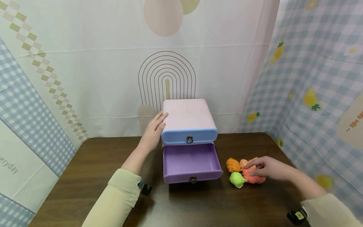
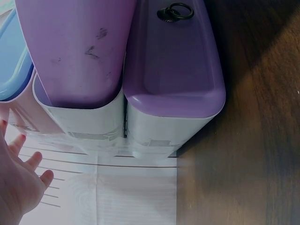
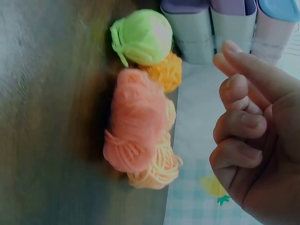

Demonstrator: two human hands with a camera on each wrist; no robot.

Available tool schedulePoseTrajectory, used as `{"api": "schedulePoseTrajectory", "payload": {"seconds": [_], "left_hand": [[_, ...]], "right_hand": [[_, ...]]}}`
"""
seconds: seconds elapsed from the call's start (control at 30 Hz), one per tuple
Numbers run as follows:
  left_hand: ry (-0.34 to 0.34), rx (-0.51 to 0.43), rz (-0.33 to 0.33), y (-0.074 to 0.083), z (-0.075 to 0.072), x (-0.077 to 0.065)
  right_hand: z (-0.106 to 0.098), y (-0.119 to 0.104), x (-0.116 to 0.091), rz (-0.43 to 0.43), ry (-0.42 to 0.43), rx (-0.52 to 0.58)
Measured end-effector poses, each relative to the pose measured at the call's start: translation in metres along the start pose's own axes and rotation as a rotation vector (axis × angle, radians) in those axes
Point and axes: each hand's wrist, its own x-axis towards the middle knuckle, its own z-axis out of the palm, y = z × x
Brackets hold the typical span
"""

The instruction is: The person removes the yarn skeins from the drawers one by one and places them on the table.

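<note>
A small drawer cabinet with a pink top [image 1: 187, 113] stands in the middle of the table. My left hand [image 1: 151, 134] rests against its left side with fingers extended. The blue top drawer [image 1: 175, 137] is closed, while the purple middle drawer [image 1: 178, 178] is pulled out and bare inside. Below it, a purple bottom drawer [image 2: 178, 61] shows closed in the left wrist view. To the right lie yarn balls: lime green [image 1: 237, 180], orange [image 1: 233, 165], coral [image 1: 253, 177] and peach [image 3: 161, 171]. Over the coral yarn hovers my right hand [image 1: 273, 168], fingers loosely bent, holding nothing.
The dark wooden table [image 1: 198, 208] ends at a printed cloth backdrop [image 1: 107, 85] behind the cabinet. A checked cloth [image 1: 300, 69] hangs along the right side, close to the right forearm. Each drawer has a ring pull, such as the ring [image 1: 193, 180] on the middle one.
</note>
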Motion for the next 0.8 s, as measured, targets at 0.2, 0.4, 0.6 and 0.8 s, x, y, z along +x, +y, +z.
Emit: {"api": "schedulePoseTrajectory", "payload": {"seconds": [0.2,0.4,0.6,0.8], "left_hand": [[0.002,0.004,-0.009,-0.001,0.001,0.000],[0.005,0.002,-0.007,-0.001,0.000,0.000],[0.009,-0.005,-0.002,0.000,0.001,-0.001],[0.010,-0.004,-0.012,0.001,0.002,-0.001]], "right_hand": [[0.018,-0.006,-0.001,-0.027,-0.010,0.074],[0.037,-0.015,0.003,-0.084,0.003,0.054],[0.061,-0.026,0.008,-0.097,0.009,0.070],[0.086,-0.036,0.016,-0.123,0.067,0.064]]}}
